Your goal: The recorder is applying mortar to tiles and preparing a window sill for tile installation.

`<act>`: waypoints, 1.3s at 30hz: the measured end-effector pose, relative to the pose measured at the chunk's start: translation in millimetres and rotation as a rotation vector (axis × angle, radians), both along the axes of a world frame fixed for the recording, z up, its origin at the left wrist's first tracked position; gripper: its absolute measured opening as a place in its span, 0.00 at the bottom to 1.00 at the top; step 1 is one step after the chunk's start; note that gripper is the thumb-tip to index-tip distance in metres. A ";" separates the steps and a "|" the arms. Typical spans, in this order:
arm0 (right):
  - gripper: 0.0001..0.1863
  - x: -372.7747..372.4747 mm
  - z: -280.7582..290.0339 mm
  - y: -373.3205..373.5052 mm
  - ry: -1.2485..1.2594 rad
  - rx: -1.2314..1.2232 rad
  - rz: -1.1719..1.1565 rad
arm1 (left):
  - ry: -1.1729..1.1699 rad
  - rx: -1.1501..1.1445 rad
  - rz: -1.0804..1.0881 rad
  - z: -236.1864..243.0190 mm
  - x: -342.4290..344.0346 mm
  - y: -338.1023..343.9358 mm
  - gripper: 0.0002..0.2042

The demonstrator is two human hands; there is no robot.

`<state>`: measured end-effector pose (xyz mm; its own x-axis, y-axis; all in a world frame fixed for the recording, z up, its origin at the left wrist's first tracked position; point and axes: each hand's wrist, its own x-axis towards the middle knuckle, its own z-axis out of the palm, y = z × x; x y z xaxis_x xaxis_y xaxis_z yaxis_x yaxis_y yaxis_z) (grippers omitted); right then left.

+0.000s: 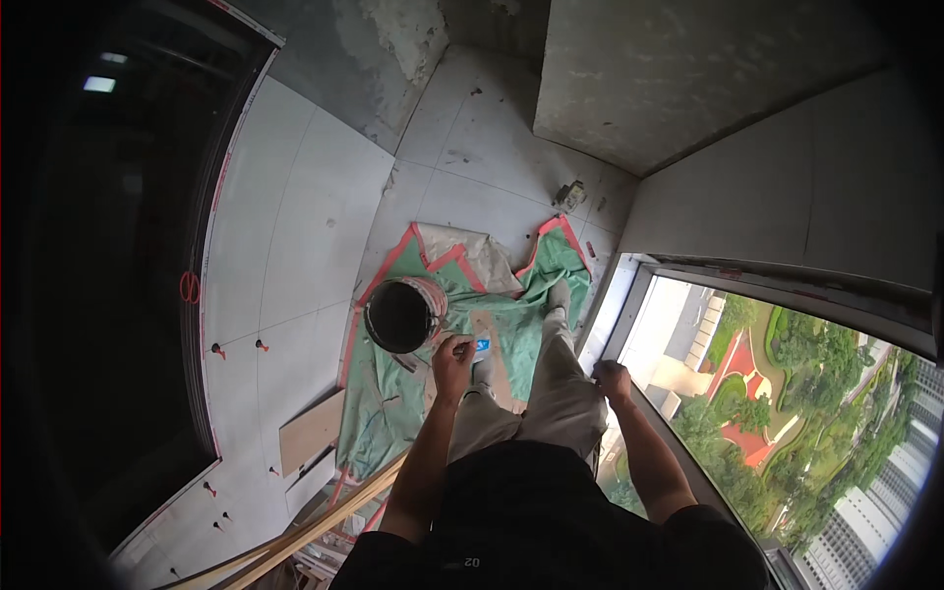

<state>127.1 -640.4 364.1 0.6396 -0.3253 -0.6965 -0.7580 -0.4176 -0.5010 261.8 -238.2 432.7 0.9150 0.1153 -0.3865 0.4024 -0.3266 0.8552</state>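
My left hand (452, 364) is closed in front of my legs, its fingers pinched together. A small blue-and-white packet (482, 346) shows at its fingertips and seems to be held there. Just beyond is a bucket (440, 295) with a dark inside, standing on a green sheet with red edging (383, 418). My right hand (612, 380) is a closed fist beside my right thigh, close to the window frame (637, 307). Whatever it may hold is hidden.
Large pale tiles cover the left wall (285, 226), with several red-and-black clips (218, 350) at the joints. Long wooden strips (334, 513) and a brown board (307, 433) lie at lower left. A small block-like object (569, 195) sits on the far floor. A window is at my right.
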 end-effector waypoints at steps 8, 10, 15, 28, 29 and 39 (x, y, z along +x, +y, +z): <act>0.15 212.8 50.5 21.8 -0.176 0.728 0.224 | -0.010 0.013 -0.123 4.7 42.5 -119.6 0.09; 0.15 226.3 56.3 24.0 -0.158 0.763 0.228 | 0.008 -0.008 -0.153 3.1 54.4 -142.3 0.09; 0.13 232.2 53.9 14.3 -0.233 0.565 0.478 | 0.084 -0.144 -0.121 -3.8 60.6 -162.1 0.09; 0.14 141.1 -34.5 -50.4 -0.186 0.091 0.069 | 0.248 -0.127 -0.104 -157.3 17.7 -67.8 0.15; 0.14 131.0 -53.6 -63.7 -0.098 0.088 -0.022 | 0.312 -0.108 -0.107 -170.5 12.2 -53.5 0.15; 0.16 71.7 -346.4 -163.4 0.141 -0.067 -0.310 | 0.513 0.009 0.190 -265.1 -11.5 -28.8 0.16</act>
<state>198.8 -803.8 17.7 0.4023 -0.5368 -0.7416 -0.9137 -0.1851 -0.3617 250.3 -267.0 167.6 0.5722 0.2656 -0.7759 0.8197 -0.2144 0.5312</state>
